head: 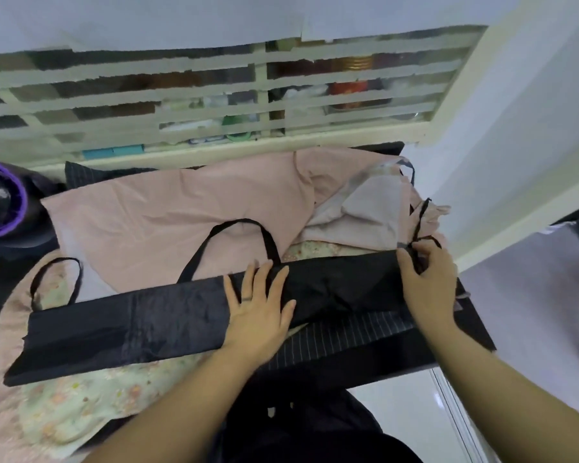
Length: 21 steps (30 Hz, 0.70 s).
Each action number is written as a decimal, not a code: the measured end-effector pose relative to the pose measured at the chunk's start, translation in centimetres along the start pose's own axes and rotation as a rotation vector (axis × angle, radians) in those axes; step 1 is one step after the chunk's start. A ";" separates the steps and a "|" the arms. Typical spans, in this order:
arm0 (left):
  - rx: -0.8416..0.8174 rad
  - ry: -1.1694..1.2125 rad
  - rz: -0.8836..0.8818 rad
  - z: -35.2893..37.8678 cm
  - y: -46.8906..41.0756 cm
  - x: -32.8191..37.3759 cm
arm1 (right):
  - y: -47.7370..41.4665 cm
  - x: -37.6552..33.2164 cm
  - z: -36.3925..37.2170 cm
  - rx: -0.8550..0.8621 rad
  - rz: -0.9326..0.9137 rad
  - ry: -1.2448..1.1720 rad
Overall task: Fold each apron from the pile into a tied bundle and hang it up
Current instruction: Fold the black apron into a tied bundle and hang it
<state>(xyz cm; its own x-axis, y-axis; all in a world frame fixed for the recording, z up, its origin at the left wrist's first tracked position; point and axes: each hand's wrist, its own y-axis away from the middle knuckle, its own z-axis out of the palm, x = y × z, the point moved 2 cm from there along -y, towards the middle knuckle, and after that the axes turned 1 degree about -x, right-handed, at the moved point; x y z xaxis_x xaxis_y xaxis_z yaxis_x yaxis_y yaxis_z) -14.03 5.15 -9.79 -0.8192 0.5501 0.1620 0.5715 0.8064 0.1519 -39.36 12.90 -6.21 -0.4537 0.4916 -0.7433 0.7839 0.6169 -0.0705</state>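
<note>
A black apron (154, 329), folded into a long narrow strip, lies across the pile from lower left to right. Its neck loop (234, 225) and a second strap loop (56, 279) stick out along the far edge. My left hand (258, 309) lies flat with spread fingers on the middle of the strip. My right hand (428, 279) is at the strip's right end, fingers curled round a thin black tie string (420, 218) that runs up from it.
Under the strip lie a pink apron (168, 208), a floral apron (74, 406) and a dark pinstriped one (341, 339). A slatted white window (214, 105) runs along the back. A white wall (528, 135) stands to the right. A purple-rimmed dark object (0, 202) sits at the far left.
</note>
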 end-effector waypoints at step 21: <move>-0.071 0.172 -0.103 1.2 -0.8 0.6 | 0.0 0.0 -1.7 -0.356 0.239 -0.342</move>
<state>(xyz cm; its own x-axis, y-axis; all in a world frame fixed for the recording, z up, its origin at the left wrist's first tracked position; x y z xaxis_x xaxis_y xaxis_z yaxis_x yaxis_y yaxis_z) -15.07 5.07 -10.95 -0.8569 0.4152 0.3056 0.4919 0.8359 0.2435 -40.05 13.95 -5.05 -0.0704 0.4523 -0.8891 0.6292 0.7118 0.3123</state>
